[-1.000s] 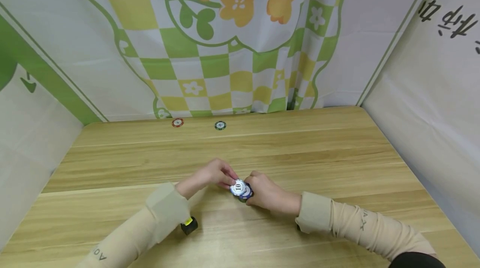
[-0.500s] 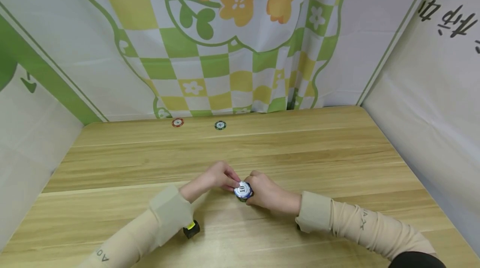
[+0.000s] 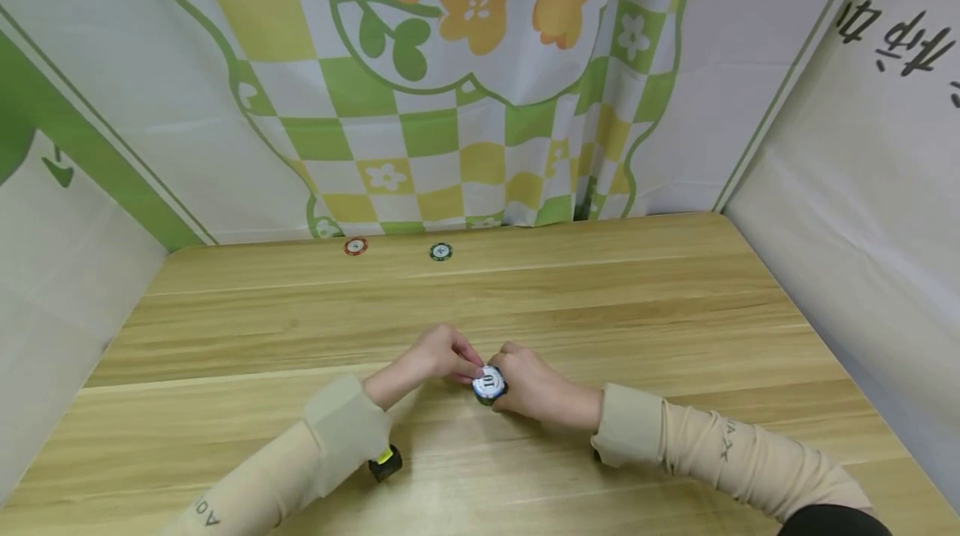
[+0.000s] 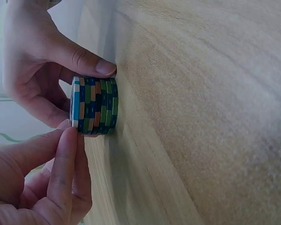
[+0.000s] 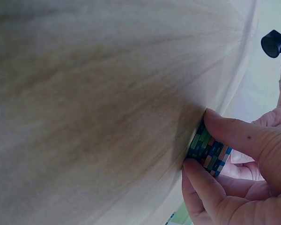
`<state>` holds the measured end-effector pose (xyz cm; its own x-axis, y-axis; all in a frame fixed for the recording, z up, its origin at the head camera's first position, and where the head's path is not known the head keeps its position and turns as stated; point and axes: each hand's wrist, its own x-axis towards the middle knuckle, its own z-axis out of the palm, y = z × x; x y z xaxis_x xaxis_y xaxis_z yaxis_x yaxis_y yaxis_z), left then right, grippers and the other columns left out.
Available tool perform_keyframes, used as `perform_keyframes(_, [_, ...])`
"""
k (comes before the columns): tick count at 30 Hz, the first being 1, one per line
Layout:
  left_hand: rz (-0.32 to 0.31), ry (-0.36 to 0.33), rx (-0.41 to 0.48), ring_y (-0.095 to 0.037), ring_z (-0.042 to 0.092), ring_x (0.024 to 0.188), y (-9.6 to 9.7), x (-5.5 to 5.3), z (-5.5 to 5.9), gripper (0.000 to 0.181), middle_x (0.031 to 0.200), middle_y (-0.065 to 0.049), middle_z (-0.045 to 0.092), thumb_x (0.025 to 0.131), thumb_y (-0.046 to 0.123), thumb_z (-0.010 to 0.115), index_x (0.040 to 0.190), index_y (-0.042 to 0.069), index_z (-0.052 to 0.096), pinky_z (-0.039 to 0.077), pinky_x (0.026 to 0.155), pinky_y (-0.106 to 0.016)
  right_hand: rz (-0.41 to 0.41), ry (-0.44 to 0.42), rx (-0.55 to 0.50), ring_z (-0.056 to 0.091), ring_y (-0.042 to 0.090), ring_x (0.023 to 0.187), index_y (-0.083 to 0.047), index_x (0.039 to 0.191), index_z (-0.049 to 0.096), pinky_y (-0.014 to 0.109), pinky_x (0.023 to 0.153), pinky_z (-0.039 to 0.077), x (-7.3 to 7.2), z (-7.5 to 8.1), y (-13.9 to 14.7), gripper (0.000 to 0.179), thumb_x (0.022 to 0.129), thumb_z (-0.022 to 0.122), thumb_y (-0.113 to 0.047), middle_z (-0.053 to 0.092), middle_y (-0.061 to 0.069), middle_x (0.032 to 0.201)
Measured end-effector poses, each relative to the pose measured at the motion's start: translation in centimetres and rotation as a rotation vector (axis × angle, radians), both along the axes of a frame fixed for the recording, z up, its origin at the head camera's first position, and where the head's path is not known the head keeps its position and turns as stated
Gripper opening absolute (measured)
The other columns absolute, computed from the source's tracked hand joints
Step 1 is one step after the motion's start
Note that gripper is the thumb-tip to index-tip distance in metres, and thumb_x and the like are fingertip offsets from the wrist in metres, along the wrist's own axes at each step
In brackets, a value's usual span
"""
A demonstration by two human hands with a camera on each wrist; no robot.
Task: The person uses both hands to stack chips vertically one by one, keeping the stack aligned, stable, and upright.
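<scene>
A short stack of poker chips (image 4: pixel 96 108) stands on the wooden table, its edges striped green, blue and orange. My right hand (image 3: pixel 536 386) grips the stack from the right, thumb on the near side and fingers on the far side. On top lies a white-faced chip marked 10 (image 3: pixel 490 384) with a blue edge, lined up with the stack. My left hand (image 3: pixel 446 353) pinches this top chip at its left edge between thumb and index finger. In the right wrist view, the right thumb and fingers (image 5: pixel 206 183) hold the lower chips close to the tabletop.
A red poker chip (image 3: pixel 356 247) and a green poker chip (image 3: pixel 441 252) lie flat, apart from each other, near the table's back edge. Behind them hangs a checked, flowered curtain (image 3: pixel 480 161). Pale cloth walls flank the table (image 3: pixel 637 294).
My left hand has shifted right and slightly nearer, bringing the white 10 chip from a leftward offset into line with the stack. The right hand has stayed in place.
</scene>
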<state>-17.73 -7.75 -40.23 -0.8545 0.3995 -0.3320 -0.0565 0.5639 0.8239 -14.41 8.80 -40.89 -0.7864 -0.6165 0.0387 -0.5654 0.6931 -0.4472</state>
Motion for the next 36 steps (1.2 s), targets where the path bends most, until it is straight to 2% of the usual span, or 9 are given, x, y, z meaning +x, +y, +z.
perform_keyframes(4, [0.003,0.001,-0.002,-0.007,0.060,0.056,0.0,0.0,0.0,0.009,0.075,-0.013,0.068,0.074,-0.002,0.071,0.081,-0.008,0.068,0.053,0.057,-0.022,-0.001,-0.004,-0.002,0.051,0.016,0.076,0.003,0.091,0.063,0.022,0.065,0.045,0.0,0.0,0.0,0.035,0.063,0.080,-0.009,0.056,0.006,0.083])
perform_keyframes(9, [-0.042,0.035,-0.015,-0.008,0.061,0.060,-0.3,-0.4,0.3,0.010,0.076,-0.013,0.068,0.076,0.000,0.069,0.082,-0.008,0.068,0.053,0.059,-0.024,-0.014,-0.008,-0.007,0.051,0.015,0.075,0.003,0.090,0.063,0.023,0.065,0.045,0.0,0.0,-0.1,0.036,0.061,0.080,-0.008,0.055,0.006,0.082])
perform_keyframes(12, [-0.079,0.119,-0.079,-0.009,0.060,0.061,-0.6,-1.1,0.5,0.010,0.075,-0.009,0.067,0.078,0.004,0.069,0.083,-0.004,0.068,0.051,0.058,-0.022,-0.025,-0.016,-0.012,0.051,0.016,0.074,0.004,0.089,0.063,0.024,0.065,0.046,0.0,0.0,-0.1,0.036,0.059,0.080,-0.007,0.054,0.006,0.082])
perform_keyframes(15, [-0.143,0.265,-0.184,-0.010,0.058,0.065,-0.7,-1.7,0.6,0.011,0.076,-0.005,0.067,0.078,0.009,0.070,0.085,0.000,0.068,0.048,0.060,-0.022,-0.033,-0.023,-0.009,0.052,0.016,0.075,0.004,0.090,0.063,0.024,0.066,0.047,0.0,0.0,-0.1,0.036,0.059,0.080,-0.006,0.054,0.007,0.083])
perform_keyframes(19, [-0.247,0.436,-0.295,-0.015,0.060,0.075,-0.9,-2.6,0.7,0.018,0.082,-0.006,0.066,0.079,0.010,0.069,0.093,-0.001,0.066,0.049,0.069,-0.026,-0.030,-0.011,-0.009,0.052,0.017,0.075,0.004,0.089,0.063,0.025,0.067,0.047,0.0,-0.1,-0.1,0.036,0.059,0.081,-0.006,0.055,0.007,0.082])
perform_keyframes(22, [-0.285,0.518,-0.378,-0.020,0.061,0.079,-0.9,-3.1,0.9,0.022,0.085,-0.009,0.065,0.080,0.010,0.067,0.098,-0.002,0.064,0.050,0.072,-0.031,-0.023,0.007,-0.017,0.052,0.017,0.074,0.003,0.087,0.063,0.025,0.066,0.046,0.0,-0.2,-0.1,0.036,0.058,0.080,-0.006,0.054,0.007,0.080])
perform_keyframes(27, [-0.280,0.590,-0.479,-0.025,0.061,0.088,-1.1,-4.4,1.0,0.024,0.096,-0.014,0.065,0.083,0.010,0.063,0.104,-0.001,0.062,0.050,0.076,-0.036,-0.026,-0.004,-0.018,0.052,0.017,0.074,0.004,0.089,0.063,0.025,0.066,0.046,-0.1,-0.2,-0.1,0.036,0.059,0.080,-0.005,0.054,0.006,0.081])
perform_keyframes(31, [-0.268,0.612,-0.520,-0.027,0.059,0.095,-1.4,-5.5,1.0,0.026,0.106,-0.015,0.062,0.085,0.011,0.060,0.109,0.000,0.061,0.049,0.080,-0.039,-0.031,-0.022,-0.012,0.052,0.016,0.074,0.003,0.090,0.064,0.023,0.066,0.046,-0.1,-0.1,-0.1,0.036,0.059,0.080,-0.006,0.054,0.005,0.082])
perform_keyframes(36, [-0.255,0.668,-0.541,-0.028,0.059,0.093,-2.2,-6.7,0.7,0.029,0.107,-0.015,0.060,0.087,0.013,0.059,0.113,-0.001,0.058,0.049,0.078,-0.039,-0.028,-0.018,-0.005,0.052,0.015,0.074,0.003,0.089,0.064,0.023,0.065,0.046,0.0,-0.1,-0.1,0.035,0.059,0.080,-0.006,0.054,0.005,0.082])
